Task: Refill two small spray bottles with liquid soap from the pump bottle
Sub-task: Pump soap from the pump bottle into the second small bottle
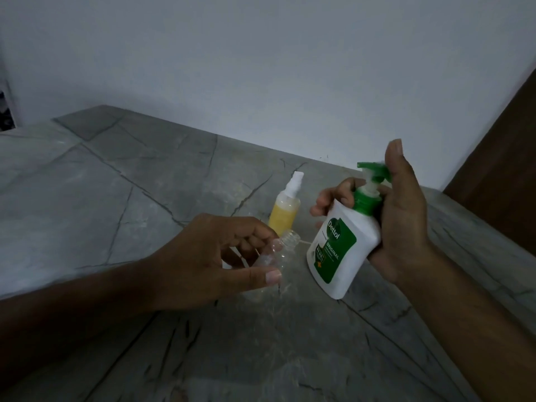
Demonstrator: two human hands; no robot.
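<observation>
Standing on grey cracked-stone counter (116, 198) below pale wall (261, 68), capped spray bottle (285, 203).

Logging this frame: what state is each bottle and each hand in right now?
Pump bottle: lifted, tilted, green pump head on.
Clear spray bottle: uncapped, tilted, looks empty.
Yellow spray bottle: upright on the counter, sprayer on, mostly full.
Left hand: holds the clear spray bottle.
Right hand: grips the pump bottle, thumb by the pump head.

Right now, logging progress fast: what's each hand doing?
Left hand: holding the clear empty spray bottle.
Right hand: gripping the pump bottle.
</observation>
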